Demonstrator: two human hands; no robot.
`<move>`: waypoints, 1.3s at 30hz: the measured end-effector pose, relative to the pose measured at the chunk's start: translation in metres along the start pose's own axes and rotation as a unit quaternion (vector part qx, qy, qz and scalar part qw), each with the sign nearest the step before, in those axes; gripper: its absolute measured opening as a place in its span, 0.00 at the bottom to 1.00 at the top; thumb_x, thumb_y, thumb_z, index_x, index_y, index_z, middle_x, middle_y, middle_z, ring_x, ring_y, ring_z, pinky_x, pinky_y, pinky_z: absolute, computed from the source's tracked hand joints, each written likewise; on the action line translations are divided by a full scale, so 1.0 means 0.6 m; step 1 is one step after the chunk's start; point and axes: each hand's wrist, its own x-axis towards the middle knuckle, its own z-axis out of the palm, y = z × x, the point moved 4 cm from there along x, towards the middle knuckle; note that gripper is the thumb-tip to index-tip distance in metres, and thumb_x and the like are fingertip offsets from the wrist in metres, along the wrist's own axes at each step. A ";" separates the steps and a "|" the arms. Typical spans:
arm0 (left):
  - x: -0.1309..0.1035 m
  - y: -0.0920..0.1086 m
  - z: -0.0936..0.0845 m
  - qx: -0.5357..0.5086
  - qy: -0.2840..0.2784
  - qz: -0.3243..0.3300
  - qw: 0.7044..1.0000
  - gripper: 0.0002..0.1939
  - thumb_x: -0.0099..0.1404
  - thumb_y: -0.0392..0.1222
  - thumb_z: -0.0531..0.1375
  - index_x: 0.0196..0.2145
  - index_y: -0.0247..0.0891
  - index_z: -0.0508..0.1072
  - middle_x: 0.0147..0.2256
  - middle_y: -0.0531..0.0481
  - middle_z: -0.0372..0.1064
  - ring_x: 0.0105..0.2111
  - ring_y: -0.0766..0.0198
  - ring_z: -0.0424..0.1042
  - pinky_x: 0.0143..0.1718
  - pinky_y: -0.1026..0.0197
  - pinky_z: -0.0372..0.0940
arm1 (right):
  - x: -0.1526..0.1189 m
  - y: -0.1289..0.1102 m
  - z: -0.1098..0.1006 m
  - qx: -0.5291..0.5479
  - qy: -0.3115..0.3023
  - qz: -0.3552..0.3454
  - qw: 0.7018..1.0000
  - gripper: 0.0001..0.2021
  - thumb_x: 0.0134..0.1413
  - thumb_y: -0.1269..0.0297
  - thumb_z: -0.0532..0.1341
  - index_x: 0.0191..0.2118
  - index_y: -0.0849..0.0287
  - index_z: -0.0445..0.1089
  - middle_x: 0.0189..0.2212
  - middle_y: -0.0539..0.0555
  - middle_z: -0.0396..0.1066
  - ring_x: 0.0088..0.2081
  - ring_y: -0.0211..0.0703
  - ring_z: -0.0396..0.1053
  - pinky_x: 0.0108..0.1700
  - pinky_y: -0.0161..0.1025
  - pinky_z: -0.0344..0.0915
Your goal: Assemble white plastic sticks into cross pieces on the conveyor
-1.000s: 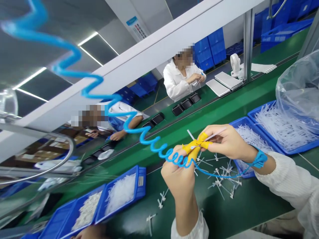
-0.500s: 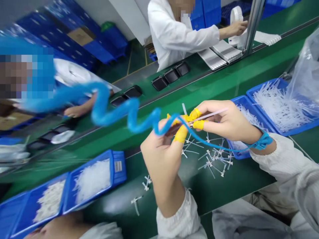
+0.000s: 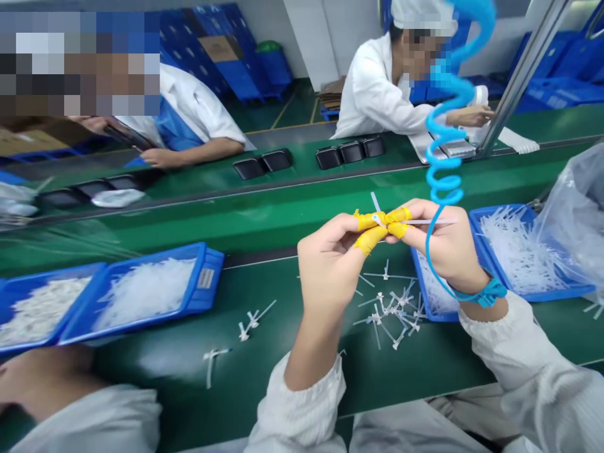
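Yellow tape wraps the fingertips of both hands, which meet above the green bench. My left hand (image 3: 330,264) pinches a small white connector (image 3: 377,219) with a short clear tube sticking up from it. Touching it from the right, my right hand (image 3: 443,242) is closed on a thin translucent tube (image 3: 429,221) that lies across its fingers. The fingertips hide where tube and connector meet. A blue coiled cord (image 3: 443,157) runs down to a blue band (image 3: 491,292) on my right wrist. Several joined tube pieces (image 3: 396,308) lie scattered below my hands.
Blue bins of clear tubes (image 3: 528,251) stand at the right. At the left are a bin of clear pieces (image 3: 146,292) and a bin of white parts (image 3: 47,308), with another person's arm (image 3: 61,384) in front. Black trays (image 3: 349,152) and two people are across the bench.
The view has levelled and turned. The coiled cord now hangs down at the right instead of stretching across the left. My hands remain together, and the white connector shows more clearly between my fingertips.
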 end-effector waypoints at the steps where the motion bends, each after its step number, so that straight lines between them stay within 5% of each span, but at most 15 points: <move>1: 0.000 -0.001 0.001 -0.008 0.002 -0.001 1.000 0.05 0.65 0.41 0.77 0.37 0.41 0.88 0.38 0.49 0.85 0.39 0.56 0.85 0.46 0.53 0.83 | 0.000 -0.003 -0.001 0.002 -0.006 -0.007 1.000 0.14 0.61 0.50 0.78 0.38 0.56 0.83 0.37 0.54 0.83 0.40 0.48 0.83 0.47 0.48 0.85; 7: 0.013 0.006 -0.008 -0.029 -0.029 0.010 0.999 0.06 0.64 0.43 0.77 0.38 0.41 0.86 0.38 0.48 0.85 0.38 0.56 0.85 0.43 0.54 0.82 | 0.000 -0.022 -0.017 -0.003 -0.042 -0.018 0.999 0.15 0.58 0.51 0.80 0.42 0.54 0.85 0.43 0.54 0.84 0.42 0.49 0.83 0.46 0.46 0.84; 10: 0.030 -0.004 -0.037 0.049 -0.063 0.025 0.997 0.07 0.64 0.43 0.76 0.39 0.41 0.87 0.39 0.47 0.85 0.39 0.56 0.84 0.42 0.57 0.80 | 0.002 -0.044 -0.050 -0.040 0.010 -0.036 0.998 0.17 0.61 0.46 0.77 0.46 0.53 0.84 0.45 0.53 0.83 0.44 0.48 0.83 0.45 0.43 0.84; 14: 0.049 -0.068 -0.057 0.154 -0.224 -0.016 0.962 0.12 0.64 0.48 0.74 0.44 0.42 0.88 0.37 0.44 0.86 0.35 0.53 0.84 0.38 0.59 0.76 | -0.011 -0.064 -0.121 -0.134 0.113 -0.049 0.983 0.20 0.67 0.40 0.71 0.45 0.53 0.82 0.40 0.52 0.82 0.42 0.46 0.82 0.45 0.43 0.82; 17: 0.042 -0.122 -0.052 0.307 -0.351 -0.101 0.879 0.13 0.67 0.44 0.70 0.48 0.43 0.88 0.44 0.45 0.88 0.43 0.50 0.85 0.43 0.58 0.75 | -0.053 -0.046 -0.189 -0.223 0.144 -0.016 0.964 0.17 0.66 0.43 0.72 0.46 0.53 0.83 0.42 0.53 0.84 0.43 0.48 0.83 0.48 0.45 0.81; 21: 0.032 -0.152 -0.047 0.441 -0.430 -0.161 0.771 0.15 0.71 0.39 0.63 0.50 0.42 0.88 0.52 0.43 0.86 0.52 0.47 0.84 0.51 0.57 0.73 | -0.155 0.010 -0.305 -0.385 0.171 0.092 0.902 0.20 0.64 0.42 0.70 0.45 0.54 0.84 0.43 0.56 0.86 0.46 0.57 0.83 0.54 0.54 0.78; 24: 0.036 -0.157 -0.048 0.459 -0.426 -0.158 0.764 0.14 0.72 0.38 0.62 0.45 0.42 0.89 0.49 0.43 0.87 0.49 0.48 0.84 0.50 0.56 0.72 | -0.235 0.031 -0.397 -0.503 0.233 0.120 0.823 0.21 0.64 0.42 0.66 0.45 0.56 0.84 0.45 0.61 0.86 0.46 0.62 0.82 0.53 0.56 0.77; 27: 0.041 -0.156 -0.046 0.445 -0.398 -0.140 0.790 0.11 0.70 0.41 0.65 0.45 0.43 0.89 0.48 0.42 0.87 0.49 0.48 0.83 0.52 0.56 0.72 | -0.284 0.039 -0.459 -0.586 0.259 0.123 0.758 0.24 0.64 0.43 0.63 0.49 0.58 0.84 0.48 0.65 0.86 0.48 0.66 0.82 0.53 0.58 0.76; 31: 0.020 -0.142 -0.001 0.365 -0.449 -0.080 0.811 0.12 0.70 0.42 0.65 0.48 0.43 0.88 0.48 0.44 0.86 0.46 0.52 0.83 0.48 0.58 0.71 | -0.299 0.059 -0.483 -0.655 0.211 0.129 0.714 0.26 0.64 0.47 0.60 0.54 0.60 0.84 0.53 0.66 0.85 0.52 0.68 0.80 0.58 0.61 0.73; 36: -0.050 -0.148 0.083 0.387 -0.600 -0.090 0.694 0.13 0.63 0.37 0.70 0.47 0.41 0.86 0.42 0.45 0.86 0.37 0.56 0.80 0.35 0.60 0.64 | -0.290 0.078 -0.474 -0.663 0.186 0.119 0.716 0.20 0.63 0.55 0.61 0.51 0.59 0.84 0.50 0.65 0.85 0.48 0.64 0.80 0.55 0.59 0.73; 39: -0.073 -0.154 0.109 0.401 -0.622 -0.085 0.667 0.14 0.60 0.27 0.66 0.40 0.40 0.86 0.36 0.45 0.84 0.32 0.58 0.77 0.33 0.60 0.61 | -0.290 0.077 -0.471 -0.664 0.186 0.114 0.715 0.18 0.63 0.56 0.61 0.48 0.58 0.84 0.46 0.63 0.85 0.46 0.62 0.80 0.52 0.56 0.73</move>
